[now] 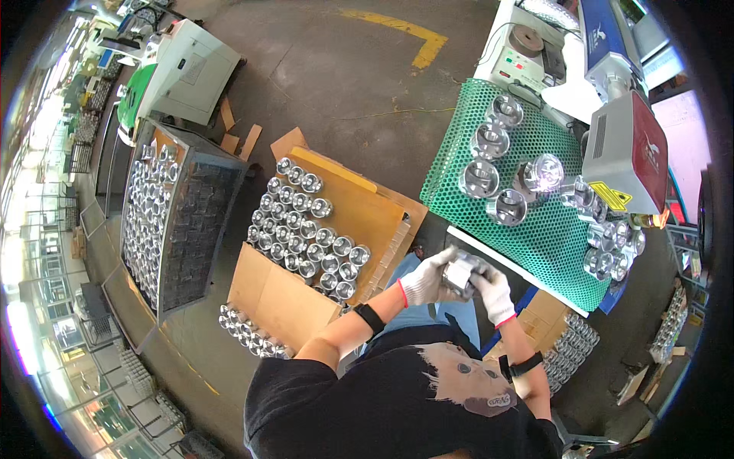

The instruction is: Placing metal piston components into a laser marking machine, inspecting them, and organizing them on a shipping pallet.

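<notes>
In front of my body, both hands, in white knit gloves, grip a shiny metal piston (459, 275). My left hand (425, 281) closes round its left side. On the other side, my right hand (494, 291) holds it with bent fingers. Parts of the piston are hidden behind the gloves. Just beyond, on the green perforated mat (443, 177), stand several loose pistons (479, 179). One piston (544, 173) there sits below the grey and red marking machine head (631, 153) and catches bright light.
To the left, a cardboard box (355, 191) bears rows of pistons (294, 222). A dark metal bin (202, 229) farther left is full of them. More pistons cluster at the mat's right end and in a box (569, 348) at lower right. A control box (520, 65) stands behind the mat.
</notes>
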A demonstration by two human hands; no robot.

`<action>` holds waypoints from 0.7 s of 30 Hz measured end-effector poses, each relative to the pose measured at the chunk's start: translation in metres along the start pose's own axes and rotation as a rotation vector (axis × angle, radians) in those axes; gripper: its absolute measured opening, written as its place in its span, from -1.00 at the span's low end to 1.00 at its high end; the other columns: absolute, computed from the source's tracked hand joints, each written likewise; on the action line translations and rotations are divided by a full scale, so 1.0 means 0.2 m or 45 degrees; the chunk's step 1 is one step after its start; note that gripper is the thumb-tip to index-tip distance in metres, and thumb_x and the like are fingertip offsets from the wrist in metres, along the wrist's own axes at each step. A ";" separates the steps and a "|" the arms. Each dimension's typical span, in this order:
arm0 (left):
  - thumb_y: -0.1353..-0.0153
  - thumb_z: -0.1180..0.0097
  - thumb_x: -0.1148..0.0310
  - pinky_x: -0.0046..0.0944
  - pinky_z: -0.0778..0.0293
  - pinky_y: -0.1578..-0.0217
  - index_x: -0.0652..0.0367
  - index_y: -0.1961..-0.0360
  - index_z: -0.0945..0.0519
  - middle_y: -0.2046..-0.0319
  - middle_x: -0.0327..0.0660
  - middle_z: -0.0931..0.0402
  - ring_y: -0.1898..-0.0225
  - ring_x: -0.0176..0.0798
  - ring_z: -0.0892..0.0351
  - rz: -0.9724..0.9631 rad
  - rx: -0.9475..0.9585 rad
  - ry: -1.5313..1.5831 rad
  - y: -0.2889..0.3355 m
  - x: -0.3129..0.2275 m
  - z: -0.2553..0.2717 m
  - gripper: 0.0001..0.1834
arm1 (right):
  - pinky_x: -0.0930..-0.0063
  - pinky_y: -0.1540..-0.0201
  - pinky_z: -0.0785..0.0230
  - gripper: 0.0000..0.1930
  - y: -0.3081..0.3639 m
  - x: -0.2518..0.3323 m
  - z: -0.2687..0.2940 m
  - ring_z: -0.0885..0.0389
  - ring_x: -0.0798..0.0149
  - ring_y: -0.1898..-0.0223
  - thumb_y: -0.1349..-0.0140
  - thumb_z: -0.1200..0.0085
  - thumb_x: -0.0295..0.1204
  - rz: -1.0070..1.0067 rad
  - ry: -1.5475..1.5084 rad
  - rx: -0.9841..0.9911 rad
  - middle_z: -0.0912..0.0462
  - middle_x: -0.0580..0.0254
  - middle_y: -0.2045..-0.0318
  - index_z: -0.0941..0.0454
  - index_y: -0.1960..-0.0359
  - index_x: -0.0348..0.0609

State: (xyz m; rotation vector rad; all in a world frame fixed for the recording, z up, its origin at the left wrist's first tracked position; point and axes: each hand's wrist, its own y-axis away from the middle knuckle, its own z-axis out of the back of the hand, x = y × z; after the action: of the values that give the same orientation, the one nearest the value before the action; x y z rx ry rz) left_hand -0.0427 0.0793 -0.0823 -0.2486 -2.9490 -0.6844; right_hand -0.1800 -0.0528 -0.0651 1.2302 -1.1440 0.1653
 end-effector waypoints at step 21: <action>-0.29 0.29 -0.32 0.20 -0.24 -0.21 0.23 -0.33 -0.14 -0.26 0.17 -0.16 -0.20 0.18 -0.28 -0.208 -0.466 -0.284 -0.23 -0.27 0.05 -0.13 | 0.19 0.15 -0.37 -0.45 -0.17 0.55 -0.17 -0.58 0.11 0.30 -0.01 -0.28 -0.17 0.875 1.788 -0.782 -0.62 0.19 0.38 -0.47 -0.04 -0.07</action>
State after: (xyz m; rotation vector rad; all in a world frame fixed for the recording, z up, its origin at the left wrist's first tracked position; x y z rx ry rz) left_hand 0.0020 0.0351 -0.1177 -0.1184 -3.0537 -1.3004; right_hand -0.0862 -0.0894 -0.0010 -0.0356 -0.2299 0.9412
